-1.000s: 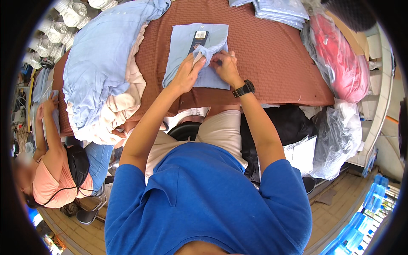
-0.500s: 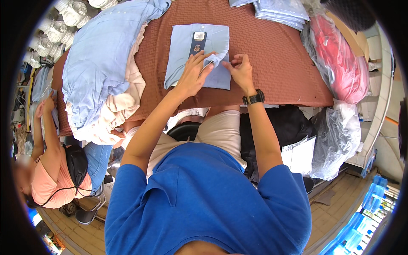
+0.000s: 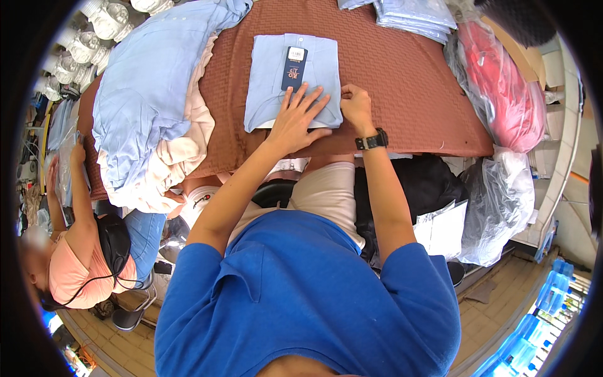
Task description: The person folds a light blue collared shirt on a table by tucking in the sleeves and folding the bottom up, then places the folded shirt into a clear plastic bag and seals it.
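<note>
A light-blue folded shirt (image 3: pixel 264 69) lies on the brown-covered table in front of me, with a dark tag (image 3: pixel 293 74) bearing a white label on its front. My left hand (image 3: pixel 298 120) rests palm down on the lower part of the shirt, fingers spread, their tips just below the tag. At the shirt's right edge is my right hand (image 3: pixel 357 108), its fingers curled and pinched on the fabric's side; the exact grip is partly hidden. A black watch (image 3: pixel 372 140) is on my right wrist.
A heap of blue and cream garments (image 3: pixel 144 81) covers the table's left side. Bagged folded blue shirts (image 3: pixel 414 19) lie at the far right, near a plastic-wrapped red bundle (image 3: pixel 502 88). A co-worker in a peach top (image 3: pixel 78 270) sits at left.
My left hand has flattened onto the shirt, and the bunched fold at its lower right now lies smooth. My right hand has shifted slightly, its fingers curling in at the shirt's edge.
</note>
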Motion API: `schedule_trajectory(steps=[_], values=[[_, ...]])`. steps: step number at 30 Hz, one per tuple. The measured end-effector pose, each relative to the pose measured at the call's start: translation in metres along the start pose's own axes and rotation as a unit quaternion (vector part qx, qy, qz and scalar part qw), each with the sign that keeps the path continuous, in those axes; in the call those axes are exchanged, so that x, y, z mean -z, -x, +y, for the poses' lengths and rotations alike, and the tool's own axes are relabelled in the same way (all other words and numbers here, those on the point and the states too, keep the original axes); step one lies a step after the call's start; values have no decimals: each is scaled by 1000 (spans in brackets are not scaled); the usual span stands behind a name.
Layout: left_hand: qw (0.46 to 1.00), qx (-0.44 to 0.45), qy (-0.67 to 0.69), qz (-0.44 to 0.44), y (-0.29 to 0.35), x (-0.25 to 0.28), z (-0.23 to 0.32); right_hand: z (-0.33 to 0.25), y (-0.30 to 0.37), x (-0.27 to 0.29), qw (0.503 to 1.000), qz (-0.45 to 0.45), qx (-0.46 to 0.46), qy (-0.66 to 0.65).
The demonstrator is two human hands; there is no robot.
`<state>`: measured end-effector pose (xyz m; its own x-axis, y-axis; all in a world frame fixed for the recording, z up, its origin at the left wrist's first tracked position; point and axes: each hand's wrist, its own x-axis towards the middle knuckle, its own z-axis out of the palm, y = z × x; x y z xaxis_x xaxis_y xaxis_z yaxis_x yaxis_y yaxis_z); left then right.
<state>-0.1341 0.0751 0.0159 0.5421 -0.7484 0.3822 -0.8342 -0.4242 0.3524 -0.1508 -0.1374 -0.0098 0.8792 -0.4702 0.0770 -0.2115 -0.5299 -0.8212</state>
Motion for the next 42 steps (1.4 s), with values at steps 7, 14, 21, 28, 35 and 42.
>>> schedule_trajectory(steps=[7,14,21,28,35,42], values=[[973,198,51,111,29,66,-40,-13,21,23,987,-35,-72,-138],[914,351,198,52,61,56,-102,-28,27,6,1000,5,-29,11],[936,275,196,104,65,69,-70,-27,43,14,998,17,63,-27],[968,167,155,105,82,62,-61,-38,80,23,960,-53,264,77],[980,115,125,106,90,54,-71,-24,88,14,963,-25,250,100],[970,146,125,148,58,91,-64,-52,86,30,963,20,258,75]])
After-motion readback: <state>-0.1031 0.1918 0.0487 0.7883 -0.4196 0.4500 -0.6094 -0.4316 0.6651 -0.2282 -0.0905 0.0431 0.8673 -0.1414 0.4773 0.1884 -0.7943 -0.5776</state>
